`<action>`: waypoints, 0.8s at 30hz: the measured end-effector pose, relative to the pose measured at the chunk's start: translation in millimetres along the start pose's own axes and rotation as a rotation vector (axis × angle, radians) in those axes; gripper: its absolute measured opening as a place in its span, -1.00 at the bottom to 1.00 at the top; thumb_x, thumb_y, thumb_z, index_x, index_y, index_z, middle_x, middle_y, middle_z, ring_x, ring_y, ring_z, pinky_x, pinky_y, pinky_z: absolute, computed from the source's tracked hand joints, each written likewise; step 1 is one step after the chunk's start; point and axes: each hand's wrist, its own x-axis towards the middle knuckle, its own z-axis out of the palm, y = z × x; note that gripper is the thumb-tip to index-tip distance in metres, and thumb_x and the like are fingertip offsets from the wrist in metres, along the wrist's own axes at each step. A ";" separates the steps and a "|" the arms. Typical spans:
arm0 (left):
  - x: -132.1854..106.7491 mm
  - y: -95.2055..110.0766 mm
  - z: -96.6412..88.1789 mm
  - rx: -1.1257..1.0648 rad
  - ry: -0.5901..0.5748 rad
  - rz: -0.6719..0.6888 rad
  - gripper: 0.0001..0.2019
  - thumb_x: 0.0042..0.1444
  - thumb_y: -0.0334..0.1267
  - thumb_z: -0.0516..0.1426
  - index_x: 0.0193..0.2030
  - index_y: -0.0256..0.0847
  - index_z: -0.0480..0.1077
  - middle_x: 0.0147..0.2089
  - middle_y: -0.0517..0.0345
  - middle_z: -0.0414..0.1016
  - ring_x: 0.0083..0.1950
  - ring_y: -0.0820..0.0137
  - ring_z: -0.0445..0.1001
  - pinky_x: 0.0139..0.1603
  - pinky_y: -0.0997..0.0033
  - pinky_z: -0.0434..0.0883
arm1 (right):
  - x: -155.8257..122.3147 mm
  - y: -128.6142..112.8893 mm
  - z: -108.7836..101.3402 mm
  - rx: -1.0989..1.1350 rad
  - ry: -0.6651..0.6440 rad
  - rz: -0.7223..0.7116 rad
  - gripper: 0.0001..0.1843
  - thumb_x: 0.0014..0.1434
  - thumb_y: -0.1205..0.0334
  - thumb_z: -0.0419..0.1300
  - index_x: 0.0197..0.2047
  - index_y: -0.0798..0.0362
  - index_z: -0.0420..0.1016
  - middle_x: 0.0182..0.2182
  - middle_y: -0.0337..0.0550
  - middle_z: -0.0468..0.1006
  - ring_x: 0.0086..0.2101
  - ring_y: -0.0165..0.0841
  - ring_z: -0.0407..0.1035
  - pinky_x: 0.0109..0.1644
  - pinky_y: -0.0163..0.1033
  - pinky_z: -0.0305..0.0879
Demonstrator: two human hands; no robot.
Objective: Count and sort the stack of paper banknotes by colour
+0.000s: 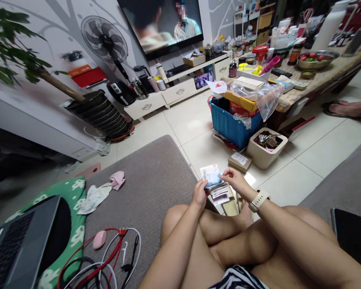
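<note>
I sit cross-legged on a grey sofa (150,176). My left hand (200,195) is closed round the left side of a stack of paper slips and cards (218,188). My right hand (235,180), with a pale watch on its wrist, pinches the top slip (210,173), a pale card with blue and pink print, at its right edge. The stack is held over my knees, above the tiled floor.
A laptop (21,241) on a green cushion, a pink mouse (99,239) and red and white cables (114,253) lie at my left. A blue bin (228,128), a beige box (266,146) and a small carton (240,161) stand on the floor ahead. Another person's foot (344,108) rests at right. A phone (351,237) lies beside my right leg.
</note>
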 end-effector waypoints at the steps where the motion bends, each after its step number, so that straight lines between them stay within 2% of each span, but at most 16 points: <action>1: 0.2 -0.5 -0.5 0.003 -0.012 0.001 -0.69 -0.25 -0.14 0.38 -0.39 -0.27 0.50 -0.40 0.11 0.58 -0.38 0.33 0.51 -0.29 0.37 0.38 | 0.7 1.6 -0.3 -0.001 0.018 0.004 -0.61 -0.12 -0.03 0.40 -0.38 0.02 0.37 -0.52 -0.32 0.37 -0.45 -0.37 0.25 -0.30 -0.24 0.15; 4: 1.7 -3.0 -3.1 0.012 -0.046 0.007 -0.67 -0.25 -0.14 0.38 -0.35 -0.29 0.53 -0.38 0.09 0.60 -0.37 0.33 0.51 -0.29 0.36 0.38 | 1.4 2.7 -0.4 -0.004 0.032 0.002 -0.64 -0.09 -0.02 0.36 -0.37 0.03 0.40 -0.47 -0.27 0.42 -0.41 -0.35 0.28 -0.28 -0.24 0.17; 8: 4.6 -6.8 -6.9 0.019 -0.058 -0.010 -0.66 -0.24 -0.15 0.38 -0.32 -0.30 0.53 -0.38 0.08 0.59 -0.39 0.33 0.50 -0.31 0.37 0.38 | 0.2 -1.6 0.3 -0.038 -0.007 0.004 -0.70 -0.03 -0.01 0.28 -0.49 0.06 0.41 -0.49 -0.24 0.42 -0.43 -0.36 0.26 -0.29 -0.23 0.14; 15: 7.4 -8.5 -6.1 -0.010 0.028 0.022 -0.75 -0.17 -0.14 0.35 -0.49 -0.27 0.45 -0.50 0.21 0.48 -0.44 0.42 0.43 -0.34 0.44 0.34 | -1.2 -3.7 -0.1 -0.056 -0.028 -0.017 -0.72 0.00 0.02 0.25 -0.53 0.06 0.40 -0.55 -0.27 0.37 -0.47 -0.40 0.19 -0.32 -0.24 0.09; 24: 8.0 -8.2 -7.3 -0.035 0.060 0.039 -0.75 -0.16 -0.12 0.34 -0.48 -0.27 0.48 -0.46 0.18 0.52 -0.41 0.41 0.45 -0.36 0.44 0.34 | -4.1 -11.5 1.9 -0.016 -0.067 0.015 -0.73 -0.04 0.03 0.27 -0.55 0.06 0.42 -0.59 -0.29 0.32 -0.50 -0.42 0.13 -0.36 -0.25 0.05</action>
